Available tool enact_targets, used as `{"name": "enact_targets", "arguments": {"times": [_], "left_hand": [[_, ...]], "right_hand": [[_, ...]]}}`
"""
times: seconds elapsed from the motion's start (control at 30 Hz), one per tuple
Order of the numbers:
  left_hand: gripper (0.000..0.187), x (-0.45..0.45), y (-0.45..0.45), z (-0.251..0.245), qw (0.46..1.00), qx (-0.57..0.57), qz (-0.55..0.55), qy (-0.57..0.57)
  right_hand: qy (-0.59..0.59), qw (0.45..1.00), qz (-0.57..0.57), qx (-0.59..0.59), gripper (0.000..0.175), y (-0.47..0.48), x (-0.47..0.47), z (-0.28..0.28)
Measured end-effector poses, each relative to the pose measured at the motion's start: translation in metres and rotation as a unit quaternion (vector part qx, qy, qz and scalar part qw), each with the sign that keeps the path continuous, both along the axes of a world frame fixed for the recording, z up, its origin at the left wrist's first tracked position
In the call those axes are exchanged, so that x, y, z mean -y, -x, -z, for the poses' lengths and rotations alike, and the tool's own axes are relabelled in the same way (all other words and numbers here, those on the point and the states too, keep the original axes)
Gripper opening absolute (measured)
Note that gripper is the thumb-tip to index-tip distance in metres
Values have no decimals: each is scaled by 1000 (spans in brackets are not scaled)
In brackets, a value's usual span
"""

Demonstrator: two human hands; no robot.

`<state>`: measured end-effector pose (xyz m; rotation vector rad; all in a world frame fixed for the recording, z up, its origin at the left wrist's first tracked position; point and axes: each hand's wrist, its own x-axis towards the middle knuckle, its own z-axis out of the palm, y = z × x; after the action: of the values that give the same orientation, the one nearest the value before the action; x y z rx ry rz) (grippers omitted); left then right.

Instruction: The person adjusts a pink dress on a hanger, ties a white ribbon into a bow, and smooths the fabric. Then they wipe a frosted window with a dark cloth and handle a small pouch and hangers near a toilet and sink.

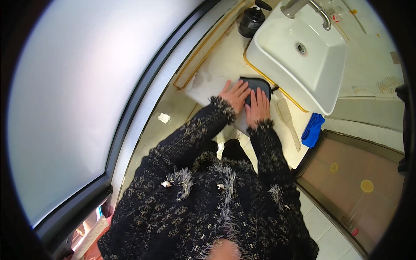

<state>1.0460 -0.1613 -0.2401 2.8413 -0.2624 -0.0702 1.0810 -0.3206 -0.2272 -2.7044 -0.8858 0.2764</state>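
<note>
A dark grey zippered pouch (257, 84) with black edging and a small black tab lies flat on the pale countertop (208, 70), beside the sink. My left hand (236, 95) rests flat on the pouch's left part with its fingers spread. On the lower right part of the pouch lies my right hand (258, 105), palm down, fingers stretched out. Both hands cover much of the pouch's near side. Just right of my right hand, a beige hairbrush or comb (287, 120) lies on the counter, its handle pointing towards me.
A white ceramic basin (279, 68) with a metal faucet (294, 8) stands behind the pouch. A black pump bottle (251, 22) is left of the basin. A folded blue cloth (312, 130) lies at the counter's right edge. A frosted panel with a dark frame (146, 71) runs along the left.
</note>
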Motion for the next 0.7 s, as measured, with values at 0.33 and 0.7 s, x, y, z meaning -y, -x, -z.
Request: {"name": "enact_targets", "arguments": {"times": [0.33, 0.7], "left_hand": [[57, 8, 56, -4, 996, -26, -38, 81], [61, 79, 99, -35, 983, -15, 43, 176]], "right_hand": [[40, 995, -63, -68, 68, 35, 16, -22], [133, 979, -47, -145, 80, 89, 90, -100]]}}
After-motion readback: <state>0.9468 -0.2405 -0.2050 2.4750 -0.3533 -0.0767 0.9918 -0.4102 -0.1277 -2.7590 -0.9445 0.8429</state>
